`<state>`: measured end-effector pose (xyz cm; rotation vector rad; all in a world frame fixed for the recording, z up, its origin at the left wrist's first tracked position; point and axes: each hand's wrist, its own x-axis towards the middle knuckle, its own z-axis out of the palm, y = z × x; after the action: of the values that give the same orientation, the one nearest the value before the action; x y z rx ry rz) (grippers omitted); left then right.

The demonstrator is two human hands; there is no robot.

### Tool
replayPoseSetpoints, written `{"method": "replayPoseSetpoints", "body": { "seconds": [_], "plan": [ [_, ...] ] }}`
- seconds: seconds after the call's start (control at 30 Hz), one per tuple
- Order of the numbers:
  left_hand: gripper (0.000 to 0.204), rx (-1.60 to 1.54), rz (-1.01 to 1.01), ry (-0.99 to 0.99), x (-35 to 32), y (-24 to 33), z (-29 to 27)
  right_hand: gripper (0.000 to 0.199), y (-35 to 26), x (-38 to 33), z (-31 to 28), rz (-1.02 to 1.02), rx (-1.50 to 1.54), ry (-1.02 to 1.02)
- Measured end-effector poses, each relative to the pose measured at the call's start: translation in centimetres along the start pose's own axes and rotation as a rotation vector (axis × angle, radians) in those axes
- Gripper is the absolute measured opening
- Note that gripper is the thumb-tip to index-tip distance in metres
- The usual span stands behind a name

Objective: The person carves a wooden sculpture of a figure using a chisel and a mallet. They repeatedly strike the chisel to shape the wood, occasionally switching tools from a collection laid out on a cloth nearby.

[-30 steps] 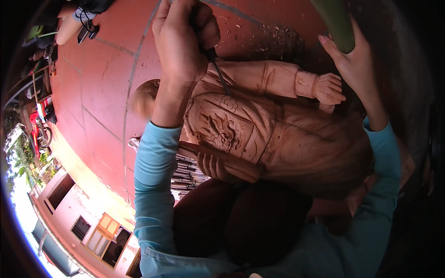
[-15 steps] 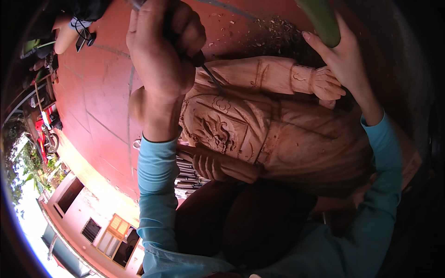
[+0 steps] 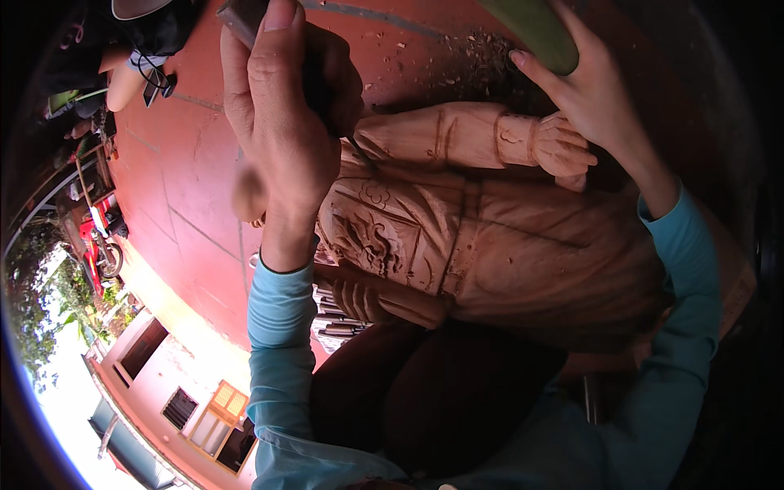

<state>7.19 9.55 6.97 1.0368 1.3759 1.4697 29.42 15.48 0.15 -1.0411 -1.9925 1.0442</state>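
Note:
A carved wooden figure [image 3: 523, 237] in a robe lies across my lap area, with relief folds, a flower outline and a dragon-like pattern on its chest. My left hand [image 3: 286, 122] is closed round the dark handle of a chisel [image 3: 359, 153]; its thin metal blade points down at the robe near the carved sleeve. At the upper right, my right hand [image 3: 600, 98] grips a smooth green rod-shaped tool [image 3: 543, 37], whose far end is out of the picture. The hand is above the figure's carved hand [image 3: 563, 147].
Wood chips [image 3: 490, 61] lie on the red tiled floor [image 3: 188, 171] beyond the figure. Several long tools [image 3: 336, 320] lie beside its lower left. At the far left are another person's arm [image 3: 122, 86], a red motorbike [image 3: 98, 237] and a pink building [image 3: 155, 367].
The whole view has shifted a little, with the figure now slightly further left. My right hand and the green tool sit further left and higher. Both hands keep their grips.

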Motion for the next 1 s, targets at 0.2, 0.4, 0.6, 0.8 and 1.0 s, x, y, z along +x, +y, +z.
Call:
{"method": "replayPoseSetpoints", "body": {
  "seconds": [0.2,0.4,0.6,0.8,1.0],
  "plan": [
    [0.042,0.105,-0.038,-0.021,-0.6,0.3,0.9,0.054,-0.3,-0.1,-0.1,0.016,-0.028,-0.015],
    [0.042,0.034,-0.071,-0.043,-0.8,0.6,1.0,0.054,-0.4,0.1,-0.1,0.002,-0.021,-0.021],
    [0.040,0.007,-0.082,-0.025,-0.8,0.5,1.3,0.054,-0.5,0.1,-0.1,0.012,0.014,-0.024],
    [0.031,-0.016,-0.122,-0.159,-0.6,0.2,1.6,0.052,-0.6,0.1,-0.3,0.017,-0.018,0.004],
    [0.026,0.098,-0.158,-0.237,-1.1,-0.5,2.9,0.045,-3.5,1.7,-2.3,-0.067,-0.150,0.151]
  ]
}}
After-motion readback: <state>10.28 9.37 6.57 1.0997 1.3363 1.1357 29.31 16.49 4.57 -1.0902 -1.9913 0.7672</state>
